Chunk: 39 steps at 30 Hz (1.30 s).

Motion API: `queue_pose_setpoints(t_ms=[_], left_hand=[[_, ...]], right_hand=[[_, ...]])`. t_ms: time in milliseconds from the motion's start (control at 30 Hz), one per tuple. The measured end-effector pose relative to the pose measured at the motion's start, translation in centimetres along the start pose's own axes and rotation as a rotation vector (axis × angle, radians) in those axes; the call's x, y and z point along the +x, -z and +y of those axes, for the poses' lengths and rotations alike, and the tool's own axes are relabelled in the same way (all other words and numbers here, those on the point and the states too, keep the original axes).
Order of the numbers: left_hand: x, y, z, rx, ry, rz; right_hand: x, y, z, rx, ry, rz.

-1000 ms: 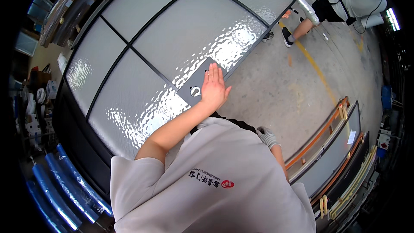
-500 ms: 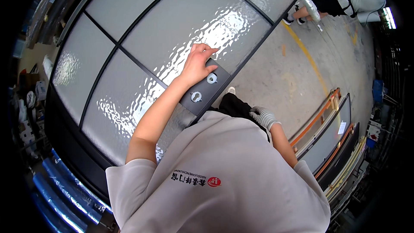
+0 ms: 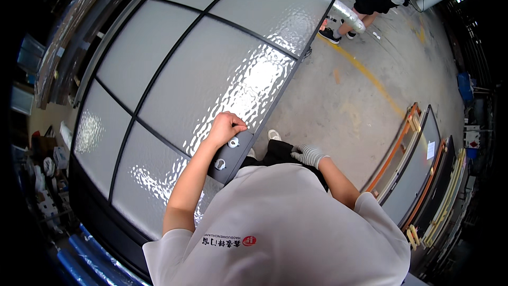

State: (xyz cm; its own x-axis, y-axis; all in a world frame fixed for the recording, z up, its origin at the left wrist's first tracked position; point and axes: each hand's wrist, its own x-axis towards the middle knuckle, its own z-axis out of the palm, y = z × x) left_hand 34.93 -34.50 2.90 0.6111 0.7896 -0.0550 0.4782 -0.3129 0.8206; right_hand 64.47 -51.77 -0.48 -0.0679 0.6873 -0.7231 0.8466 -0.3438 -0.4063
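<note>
A large dark-framed door panel [image 3: 174, 69] with rippled grey glass and black dividing bars lies in front of me on the left. Set into its near edge is a dark grey lock plate [image 3: 228, 154] carrying two round, silvery keyhole fittings [image 3: 233, 142]. My bare left hand [image 3: 226, 129] rests at the plate's far end, its fingertips pinched together near the corner; whatever may be between them is too small to make out. My right hand [image 3: 309, 155], in a striped grey glove, lies over my black trousers by the thigh, holding nothing, fingers stretched out.
Framed panels and strips [image 3: 423, 164] lean at the right. Another person [image 3: 370, 2] stands on the concrete floor at the upper right, near a yellow line [image 3: 365, 71]. Blue-wrapped lengths [image 3: 87, 257] lie at lower left, long profiles [image 3: 69, 42] at upper left.
My view has shifted, so the panel and plate appear lower and further left. My left hand's fingers, spread apart before, are now drawn together at the plate's end. The gloved hand stays by my thigh.
</note>
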Motion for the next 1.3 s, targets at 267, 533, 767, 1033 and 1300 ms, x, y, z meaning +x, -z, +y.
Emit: queue_pose_setpoints(t_ms=[267, 533, 767, 1033, 1300], left_hand=[[1.6, -1.5, 8.8, -0.403, 0.283, -0.284], [0.5, -8.5, 9.6, -0.082, -0.033, -0.401], [2.9, -7.5, 7.3, 0.019, -0.337, -0.099], [4.6, -10.6, 6.9, 0.016, -0.311, -0.143], [9.7, -10.1, 10.4, 0.093, -0.270, -0.053]], right_hand=[[0.7, 1.7, 3.0, 0.014, 0.013, 0.037], [-0.5, 3.4, 3.1, -0.013, -0.014, 0.118], [-2.0, 1.6, 3.2, 0.040, -0.088, 0.080], [-4.4, 0.1, 5.5, 0.153, -0.187, 0.066], [-0.1, 3.6, 9.1, 0.226, -0.060, 0.119]])
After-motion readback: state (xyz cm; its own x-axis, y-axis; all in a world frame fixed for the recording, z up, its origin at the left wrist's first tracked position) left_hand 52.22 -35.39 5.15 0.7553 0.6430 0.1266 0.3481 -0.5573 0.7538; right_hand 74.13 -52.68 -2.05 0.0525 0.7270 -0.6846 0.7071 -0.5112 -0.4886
